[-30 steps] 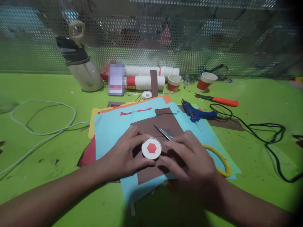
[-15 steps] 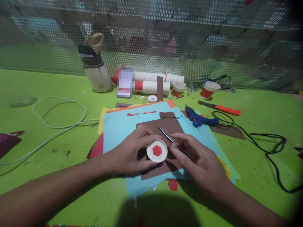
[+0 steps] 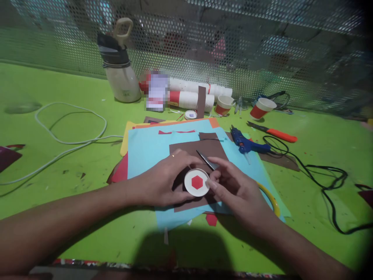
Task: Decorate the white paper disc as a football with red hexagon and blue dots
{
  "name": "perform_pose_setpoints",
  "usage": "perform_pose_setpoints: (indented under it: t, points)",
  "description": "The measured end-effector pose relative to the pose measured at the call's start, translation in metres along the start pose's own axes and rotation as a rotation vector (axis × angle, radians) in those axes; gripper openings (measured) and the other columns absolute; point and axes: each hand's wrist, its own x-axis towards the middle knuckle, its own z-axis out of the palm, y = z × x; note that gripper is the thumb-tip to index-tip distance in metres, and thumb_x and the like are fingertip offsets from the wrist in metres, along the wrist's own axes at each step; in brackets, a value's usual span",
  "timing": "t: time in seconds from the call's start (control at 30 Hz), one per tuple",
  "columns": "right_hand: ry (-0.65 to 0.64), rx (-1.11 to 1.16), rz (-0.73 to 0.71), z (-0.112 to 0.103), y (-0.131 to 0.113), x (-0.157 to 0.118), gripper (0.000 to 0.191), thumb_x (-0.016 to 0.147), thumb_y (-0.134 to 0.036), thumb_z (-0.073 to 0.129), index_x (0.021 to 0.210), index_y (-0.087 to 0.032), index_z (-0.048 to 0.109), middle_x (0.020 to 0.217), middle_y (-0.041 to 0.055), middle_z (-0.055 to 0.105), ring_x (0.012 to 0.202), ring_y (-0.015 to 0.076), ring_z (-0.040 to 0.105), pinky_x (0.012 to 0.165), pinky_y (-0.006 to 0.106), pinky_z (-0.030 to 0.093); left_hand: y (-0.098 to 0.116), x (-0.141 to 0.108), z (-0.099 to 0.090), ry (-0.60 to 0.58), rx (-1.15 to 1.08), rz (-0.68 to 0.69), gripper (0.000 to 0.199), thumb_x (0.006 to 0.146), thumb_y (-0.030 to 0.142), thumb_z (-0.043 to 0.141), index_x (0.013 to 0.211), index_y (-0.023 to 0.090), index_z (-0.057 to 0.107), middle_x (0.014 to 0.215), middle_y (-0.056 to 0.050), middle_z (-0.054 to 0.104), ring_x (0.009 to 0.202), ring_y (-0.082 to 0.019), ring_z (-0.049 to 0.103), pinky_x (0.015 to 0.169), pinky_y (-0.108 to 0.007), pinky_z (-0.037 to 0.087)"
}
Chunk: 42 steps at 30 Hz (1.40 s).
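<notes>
My left hand [image 3: 170, 181] is closed around a paper cup [image 3: 197, 191], thumb below and fingers above. The cup's round white base faces me, with a red hexagon [image 3: 197, 182] at its middle. In my right hand [image 3: 237, 184] is a pair of scissors [image 3: 207, 160]; the blades point up and left, and a yellow handle loop shows beyond the hand. My right thumb touches the base's right edge. Under both hands lie brown paper [image 3: 189, 149] and light blue sheets [image 3: 145, 151]. Another red hexagon [image 3: 211, 219] rests near the sheets' front edge.
A blue glue gun [image 3: 246, 144] with a black cord and an orange-handled cutter [image 3: 279, 134] lie to the right. Behind are stacked paper cups [image 3: 192, 99], two single cups, a blurred-out phone and a flask [image 3: 122, 81]. A white cable [image 3: 70, 151] loops at left.
The view has shifted, bringing the table's front edge into sight. My right thumb has come onto the edge of the cup's base; both hands keep their holds.
</notes>
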Motion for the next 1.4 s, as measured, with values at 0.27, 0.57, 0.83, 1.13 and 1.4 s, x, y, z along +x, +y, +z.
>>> perform_pose_setpoints:
  t: [0.27,0.57,0.83,1.13,1.4]
  points:
    - [-0.014,0.117,0.12,-0.002,-0.005,0.004,0.042,0.086,-0.034,0.064,0.124,-0.019,0.052,0.077,-0.0021,0.056,0.059,0.0095,0.049,0.057,0.025,0.044,0.0,0.001,-0.001,-0.016,-0.059,-0.022,0.049,0.081,0.032,0.074,0.122,0.021,0.048,0.114,-0.007,0.057,0.102,-0.022,0.053,0.089,-0.037,0.046]
    - [-0.012,0.161,0.128,-0.003,-0.002,0.008,0.038,0.084,-0.033,0.066,0.118,-0.018,0.059,0.078,-0.002,0.054,0.063,0.0093,0.05,0.059,0.026,0.045,-0.001,-0.002,0.0,-0.097,0.009,-0.012,0.056,0.084,0.04,0.07,0.13,0.018,0.046,0.109,-0.01,0.053,0.1,-0.025,0.049,0.087,-0.04,0.046]
    - [-0.003,0.142,0.114,-0.003,0.001,0.011,0.034,0.083,-0.032,0.067,0.114,-0.019,0.064,0.079,-0.002,0.054,0.06,0.0076,0.046,0.056,0.024,0.04,-0.001,-0.002,0.001,-0.104,0.069,0.022,0.053,0.086,0.04,0.065,0.132,0.021,0.046,0.097,-0.006,0.051,0.09,-0.023,0.048,0.08,-0.037,0.045]
    - [0.187,-0.53,-0.41,-0.004,0.002,-0.001,0.022,0.093,-0.018,0.052,0.11,-0.01,0.065,0.088,0.0082,0.059,0.083,0.0183,0.054,0.073,0.035,0.045,-0.01,-0.002,0.01,-0.028,0.244,-0.116,0.035,0.083,0.043,0.067,0.103,0.017,0.055,0.093,-0.006,0.051,0.086,-0.024,0.046,0.075,-0.038,0.041]
    - [0.002,-0.995,-0.676,0.022,0.011,-0.011,0.046,0.094,-0.035,0.052,0.113,0.005,0.064,0.083,0.0156,0.061,0.077,0.0259,0.047,0.071,0.044,0.045,-0.016,0.0,0.013,-0.036,0.345,-0.159,0.042,0.077,0.056,0.07,0.086,0.018,0.053,0.089,-0.006,0.051,0.084,-0.026,0.045,0.075,-0.043,0.042]
